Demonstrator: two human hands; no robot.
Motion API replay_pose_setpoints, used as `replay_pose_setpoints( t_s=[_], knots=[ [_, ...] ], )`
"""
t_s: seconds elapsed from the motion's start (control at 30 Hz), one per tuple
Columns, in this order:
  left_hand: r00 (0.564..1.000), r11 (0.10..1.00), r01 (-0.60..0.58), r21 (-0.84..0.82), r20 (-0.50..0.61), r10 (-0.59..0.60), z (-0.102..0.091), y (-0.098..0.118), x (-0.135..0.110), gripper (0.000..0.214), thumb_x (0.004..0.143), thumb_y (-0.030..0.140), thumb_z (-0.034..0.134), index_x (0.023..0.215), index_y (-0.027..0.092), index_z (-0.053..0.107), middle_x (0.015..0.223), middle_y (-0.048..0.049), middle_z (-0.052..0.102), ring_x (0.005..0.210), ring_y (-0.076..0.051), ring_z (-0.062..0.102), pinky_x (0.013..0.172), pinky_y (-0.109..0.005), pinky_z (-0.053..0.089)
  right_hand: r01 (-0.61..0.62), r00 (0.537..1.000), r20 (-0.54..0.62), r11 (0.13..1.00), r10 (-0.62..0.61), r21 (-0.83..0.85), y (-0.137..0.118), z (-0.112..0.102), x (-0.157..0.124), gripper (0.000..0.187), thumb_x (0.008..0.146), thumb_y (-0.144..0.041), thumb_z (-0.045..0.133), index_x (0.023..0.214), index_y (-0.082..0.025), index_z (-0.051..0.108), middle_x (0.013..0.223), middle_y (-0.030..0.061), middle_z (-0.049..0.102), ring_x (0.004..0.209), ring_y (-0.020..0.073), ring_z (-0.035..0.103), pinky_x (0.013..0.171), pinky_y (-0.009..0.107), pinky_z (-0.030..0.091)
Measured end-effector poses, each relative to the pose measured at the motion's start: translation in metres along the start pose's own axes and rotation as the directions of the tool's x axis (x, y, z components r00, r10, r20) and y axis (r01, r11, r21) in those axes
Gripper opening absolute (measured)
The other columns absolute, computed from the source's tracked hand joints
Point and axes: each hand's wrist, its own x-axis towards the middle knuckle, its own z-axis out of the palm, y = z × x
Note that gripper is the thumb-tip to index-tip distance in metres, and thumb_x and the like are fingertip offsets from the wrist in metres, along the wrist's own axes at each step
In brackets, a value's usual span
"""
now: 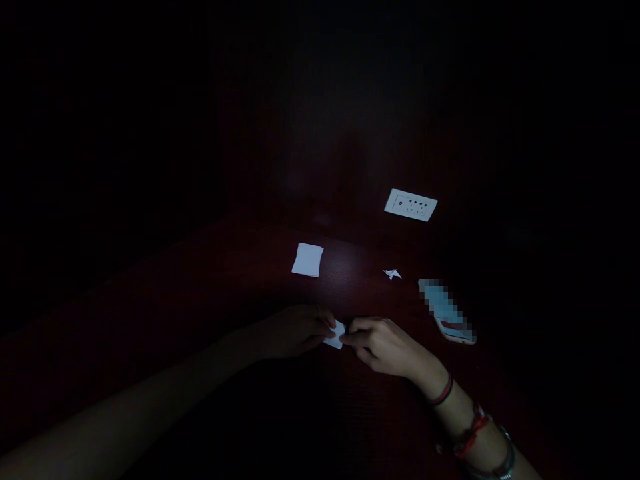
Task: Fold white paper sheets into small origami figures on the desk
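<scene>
A small piece of white paper (336,337) is held between both hands over the dark red table, and it looks folded. My left hand (300,331) pinches its left side between thumb and fingers. On the right edge, my right hand (380,343) grips it with fingers curled in. Beyond my hands lies a stack of square white paper sheets (307,259). A small folded paper figure (393,274) with pointed ends rests farther right. My fingers hide parts of the held paper.
A phone (447,313) with a blurred-out screen lies on the table (240,267) to the right of my right hand. Behind, a white socket panel (411,205) is set in the dark upright back panel. The surroundings are very dark.
</scene>
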Motion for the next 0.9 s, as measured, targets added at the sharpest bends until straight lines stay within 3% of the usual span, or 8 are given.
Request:
replay_pose_setpoints(
  t_s=[0.37,0.53,0.7,0.9],
  knots=[
    [0.995,0.998,-0.012,0.061,0.096,0.006,-0.008,0.008,0.005,0.024,0.079,0.012,0.041,0.097,0.02,0.054,0.102,-0.0015,0.053,0.093,-0.013,0.049,0.083,-0.024,0.036,0.043,0.999,0.014,0.999,-0.043,0.014,-0.008,-0.005,-0.001,0.024,0.076,-0.013,0.042,0.09,-0.019,0.06,0.08,0.0024,0.056,0.075,0.0128,0.051,0.074,0.025,0.037],
    [1.0,0.99,0.012,0.138,0.016,-0.014,-0.004,0.004,0.0,0.029,0.077,0.013,0.046,0.101,0.026,0.053,0.109,-0.0007,0.049,0.095,-0.016,0.047,0.083,-0.03,0.033,-0.044,0.998,-0.039,0.999,0.044,0.008,-0.01,-0.003,0.001,0.028,0.077,-0.015,0.043,0.101,-0.021,0.054,0.087,0.0029,0.053,0.079,0.0137,0.05,0.078,0.028,0.037],
    [1.0,0.977,-0.006,0.212,0.03,0.0,-0.002,-0.001,-0.003,0.033,0.078,0.015,0.047,0.106,0.032,0.05,0.108,0.0003,0.049,0.101,-0.018,0.042,0.085,-0.034,0.029,0.016,1.0,0.001,0.999,-0.017,0.028,-0.008,-0.003,-0.004,0.028,0.076,-0.014,0.045,0.101,-0.02,0.055,0.1,0.0036,0.049,0.089,0.0141,0.047,0.081,0.026,0.038],
    [0.997,0.981,0.006,0.193,0.08,-0.021,-0.008,0.006,0.001,0.036,0.079,0.019,0.046,0.113,0.029,0.044,0.106,-0.0008,0.05,0.1,-0.017,0.042,0.084,-0.031,0.03,0.076,0.995,0.058,0.996,-0.078,0.041,-0.006,-0.005,-0.01,0.024,0.075,-0.014,0.045,0.095,-0.015,0.057,0.099,0.0023,0.051,0.091,0.0132,0.046,0.085,0.024,0.037]
  ],
)
